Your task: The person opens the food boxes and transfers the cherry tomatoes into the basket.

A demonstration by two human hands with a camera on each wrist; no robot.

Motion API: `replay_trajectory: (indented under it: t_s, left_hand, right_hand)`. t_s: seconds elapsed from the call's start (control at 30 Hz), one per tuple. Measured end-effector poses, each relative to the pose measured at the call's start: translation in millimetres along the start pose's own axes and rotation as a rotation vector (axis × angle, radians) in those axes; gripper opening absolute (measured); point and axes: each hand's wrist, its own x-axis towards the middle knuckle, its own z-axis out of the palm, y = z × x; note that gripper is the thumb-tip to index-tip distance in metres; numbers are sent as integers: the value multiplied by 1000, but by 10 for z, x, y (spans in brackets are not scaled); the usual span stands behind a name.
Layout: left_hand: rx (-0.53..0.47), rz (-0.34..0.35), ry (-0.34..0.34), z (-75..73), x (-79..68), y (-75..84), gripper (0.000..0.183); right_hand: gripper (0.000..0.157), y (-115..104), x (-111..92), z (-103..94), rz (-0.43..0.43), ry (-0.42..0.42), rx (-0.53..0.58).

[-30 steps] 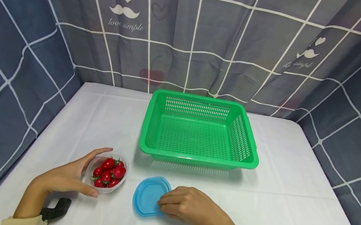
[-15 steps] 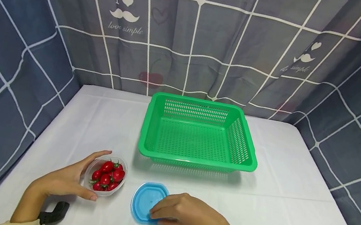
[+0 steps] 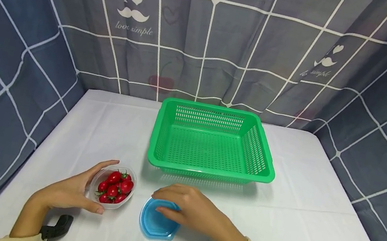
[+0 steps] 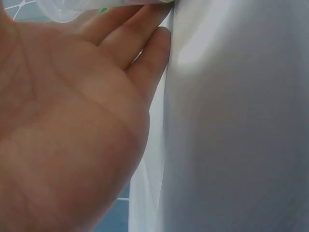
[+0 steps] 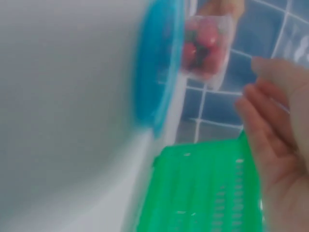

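Observation:
A clear plastic container [image 3: 96, 193] of red cherry tomatoes [image 3: 114, 189] stands at the table's left front. My left hand [image 3: 70, 189] holds it from the left, index finger along the far side and thumb along the near side. In the left wrist view, the palm [image 4: 72, 125] faces the camera and only the container's edge [image 4: 72, 8] shows at the top. A round blue lid [image 3: 157, 222] lies flat to the container's right. Over its right part hovers my right hand [image 3: 197, 213], fingers relaxed and apart from the lid [image 5: 157, 67] in the right wrist view.
A green perforated basket [image 3: 208, 171] stands behind the lid with nothing in it. A white cloth [image 3: 297, 231] covers the table. Dark checked curtains [image 3: 252, 45] hang at the back and both sides.
The right hand has let go of the lid and lifted above it, shifting slightly away from me. The lid has been nudged a little nearer to me. My left hand stays put around the container.

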Motion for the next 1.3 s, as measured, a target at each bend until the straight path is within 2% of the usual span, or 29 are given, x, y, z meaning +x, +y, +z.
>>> replay_trajectory:
  t_s: [0.2, 0.4, 0.73, 0.97, 1.2, 1.3]
  left_hand:
    - [10, -20, 1, 11, -3, 9, 115]
    - [46, -48, 9, -2, -32, 21, 115]
    - [16, -60, -10, 7, -49, -4, 114]
    - [0, -43, -19, 16, -51, 0, 112]
    - [-38, -97, -39, 10, -19, 7, 112]
    - [-29, -91, -33, 4, -17, 7, 112]
  right_hand:
    - [32, -121, 298, -12, 105, -2, -60]
    - [35, -225, 531, 17, 106, -15, -120]
    - [35, -352, 797, 54, 162, -93, -131]
    - [17, -357, 905, 127, 145, -121, -173]
    - [6, -329, 936, 179, 169, -148, -267]
    - [1, -350, 958, 186, 179, -153, -291]
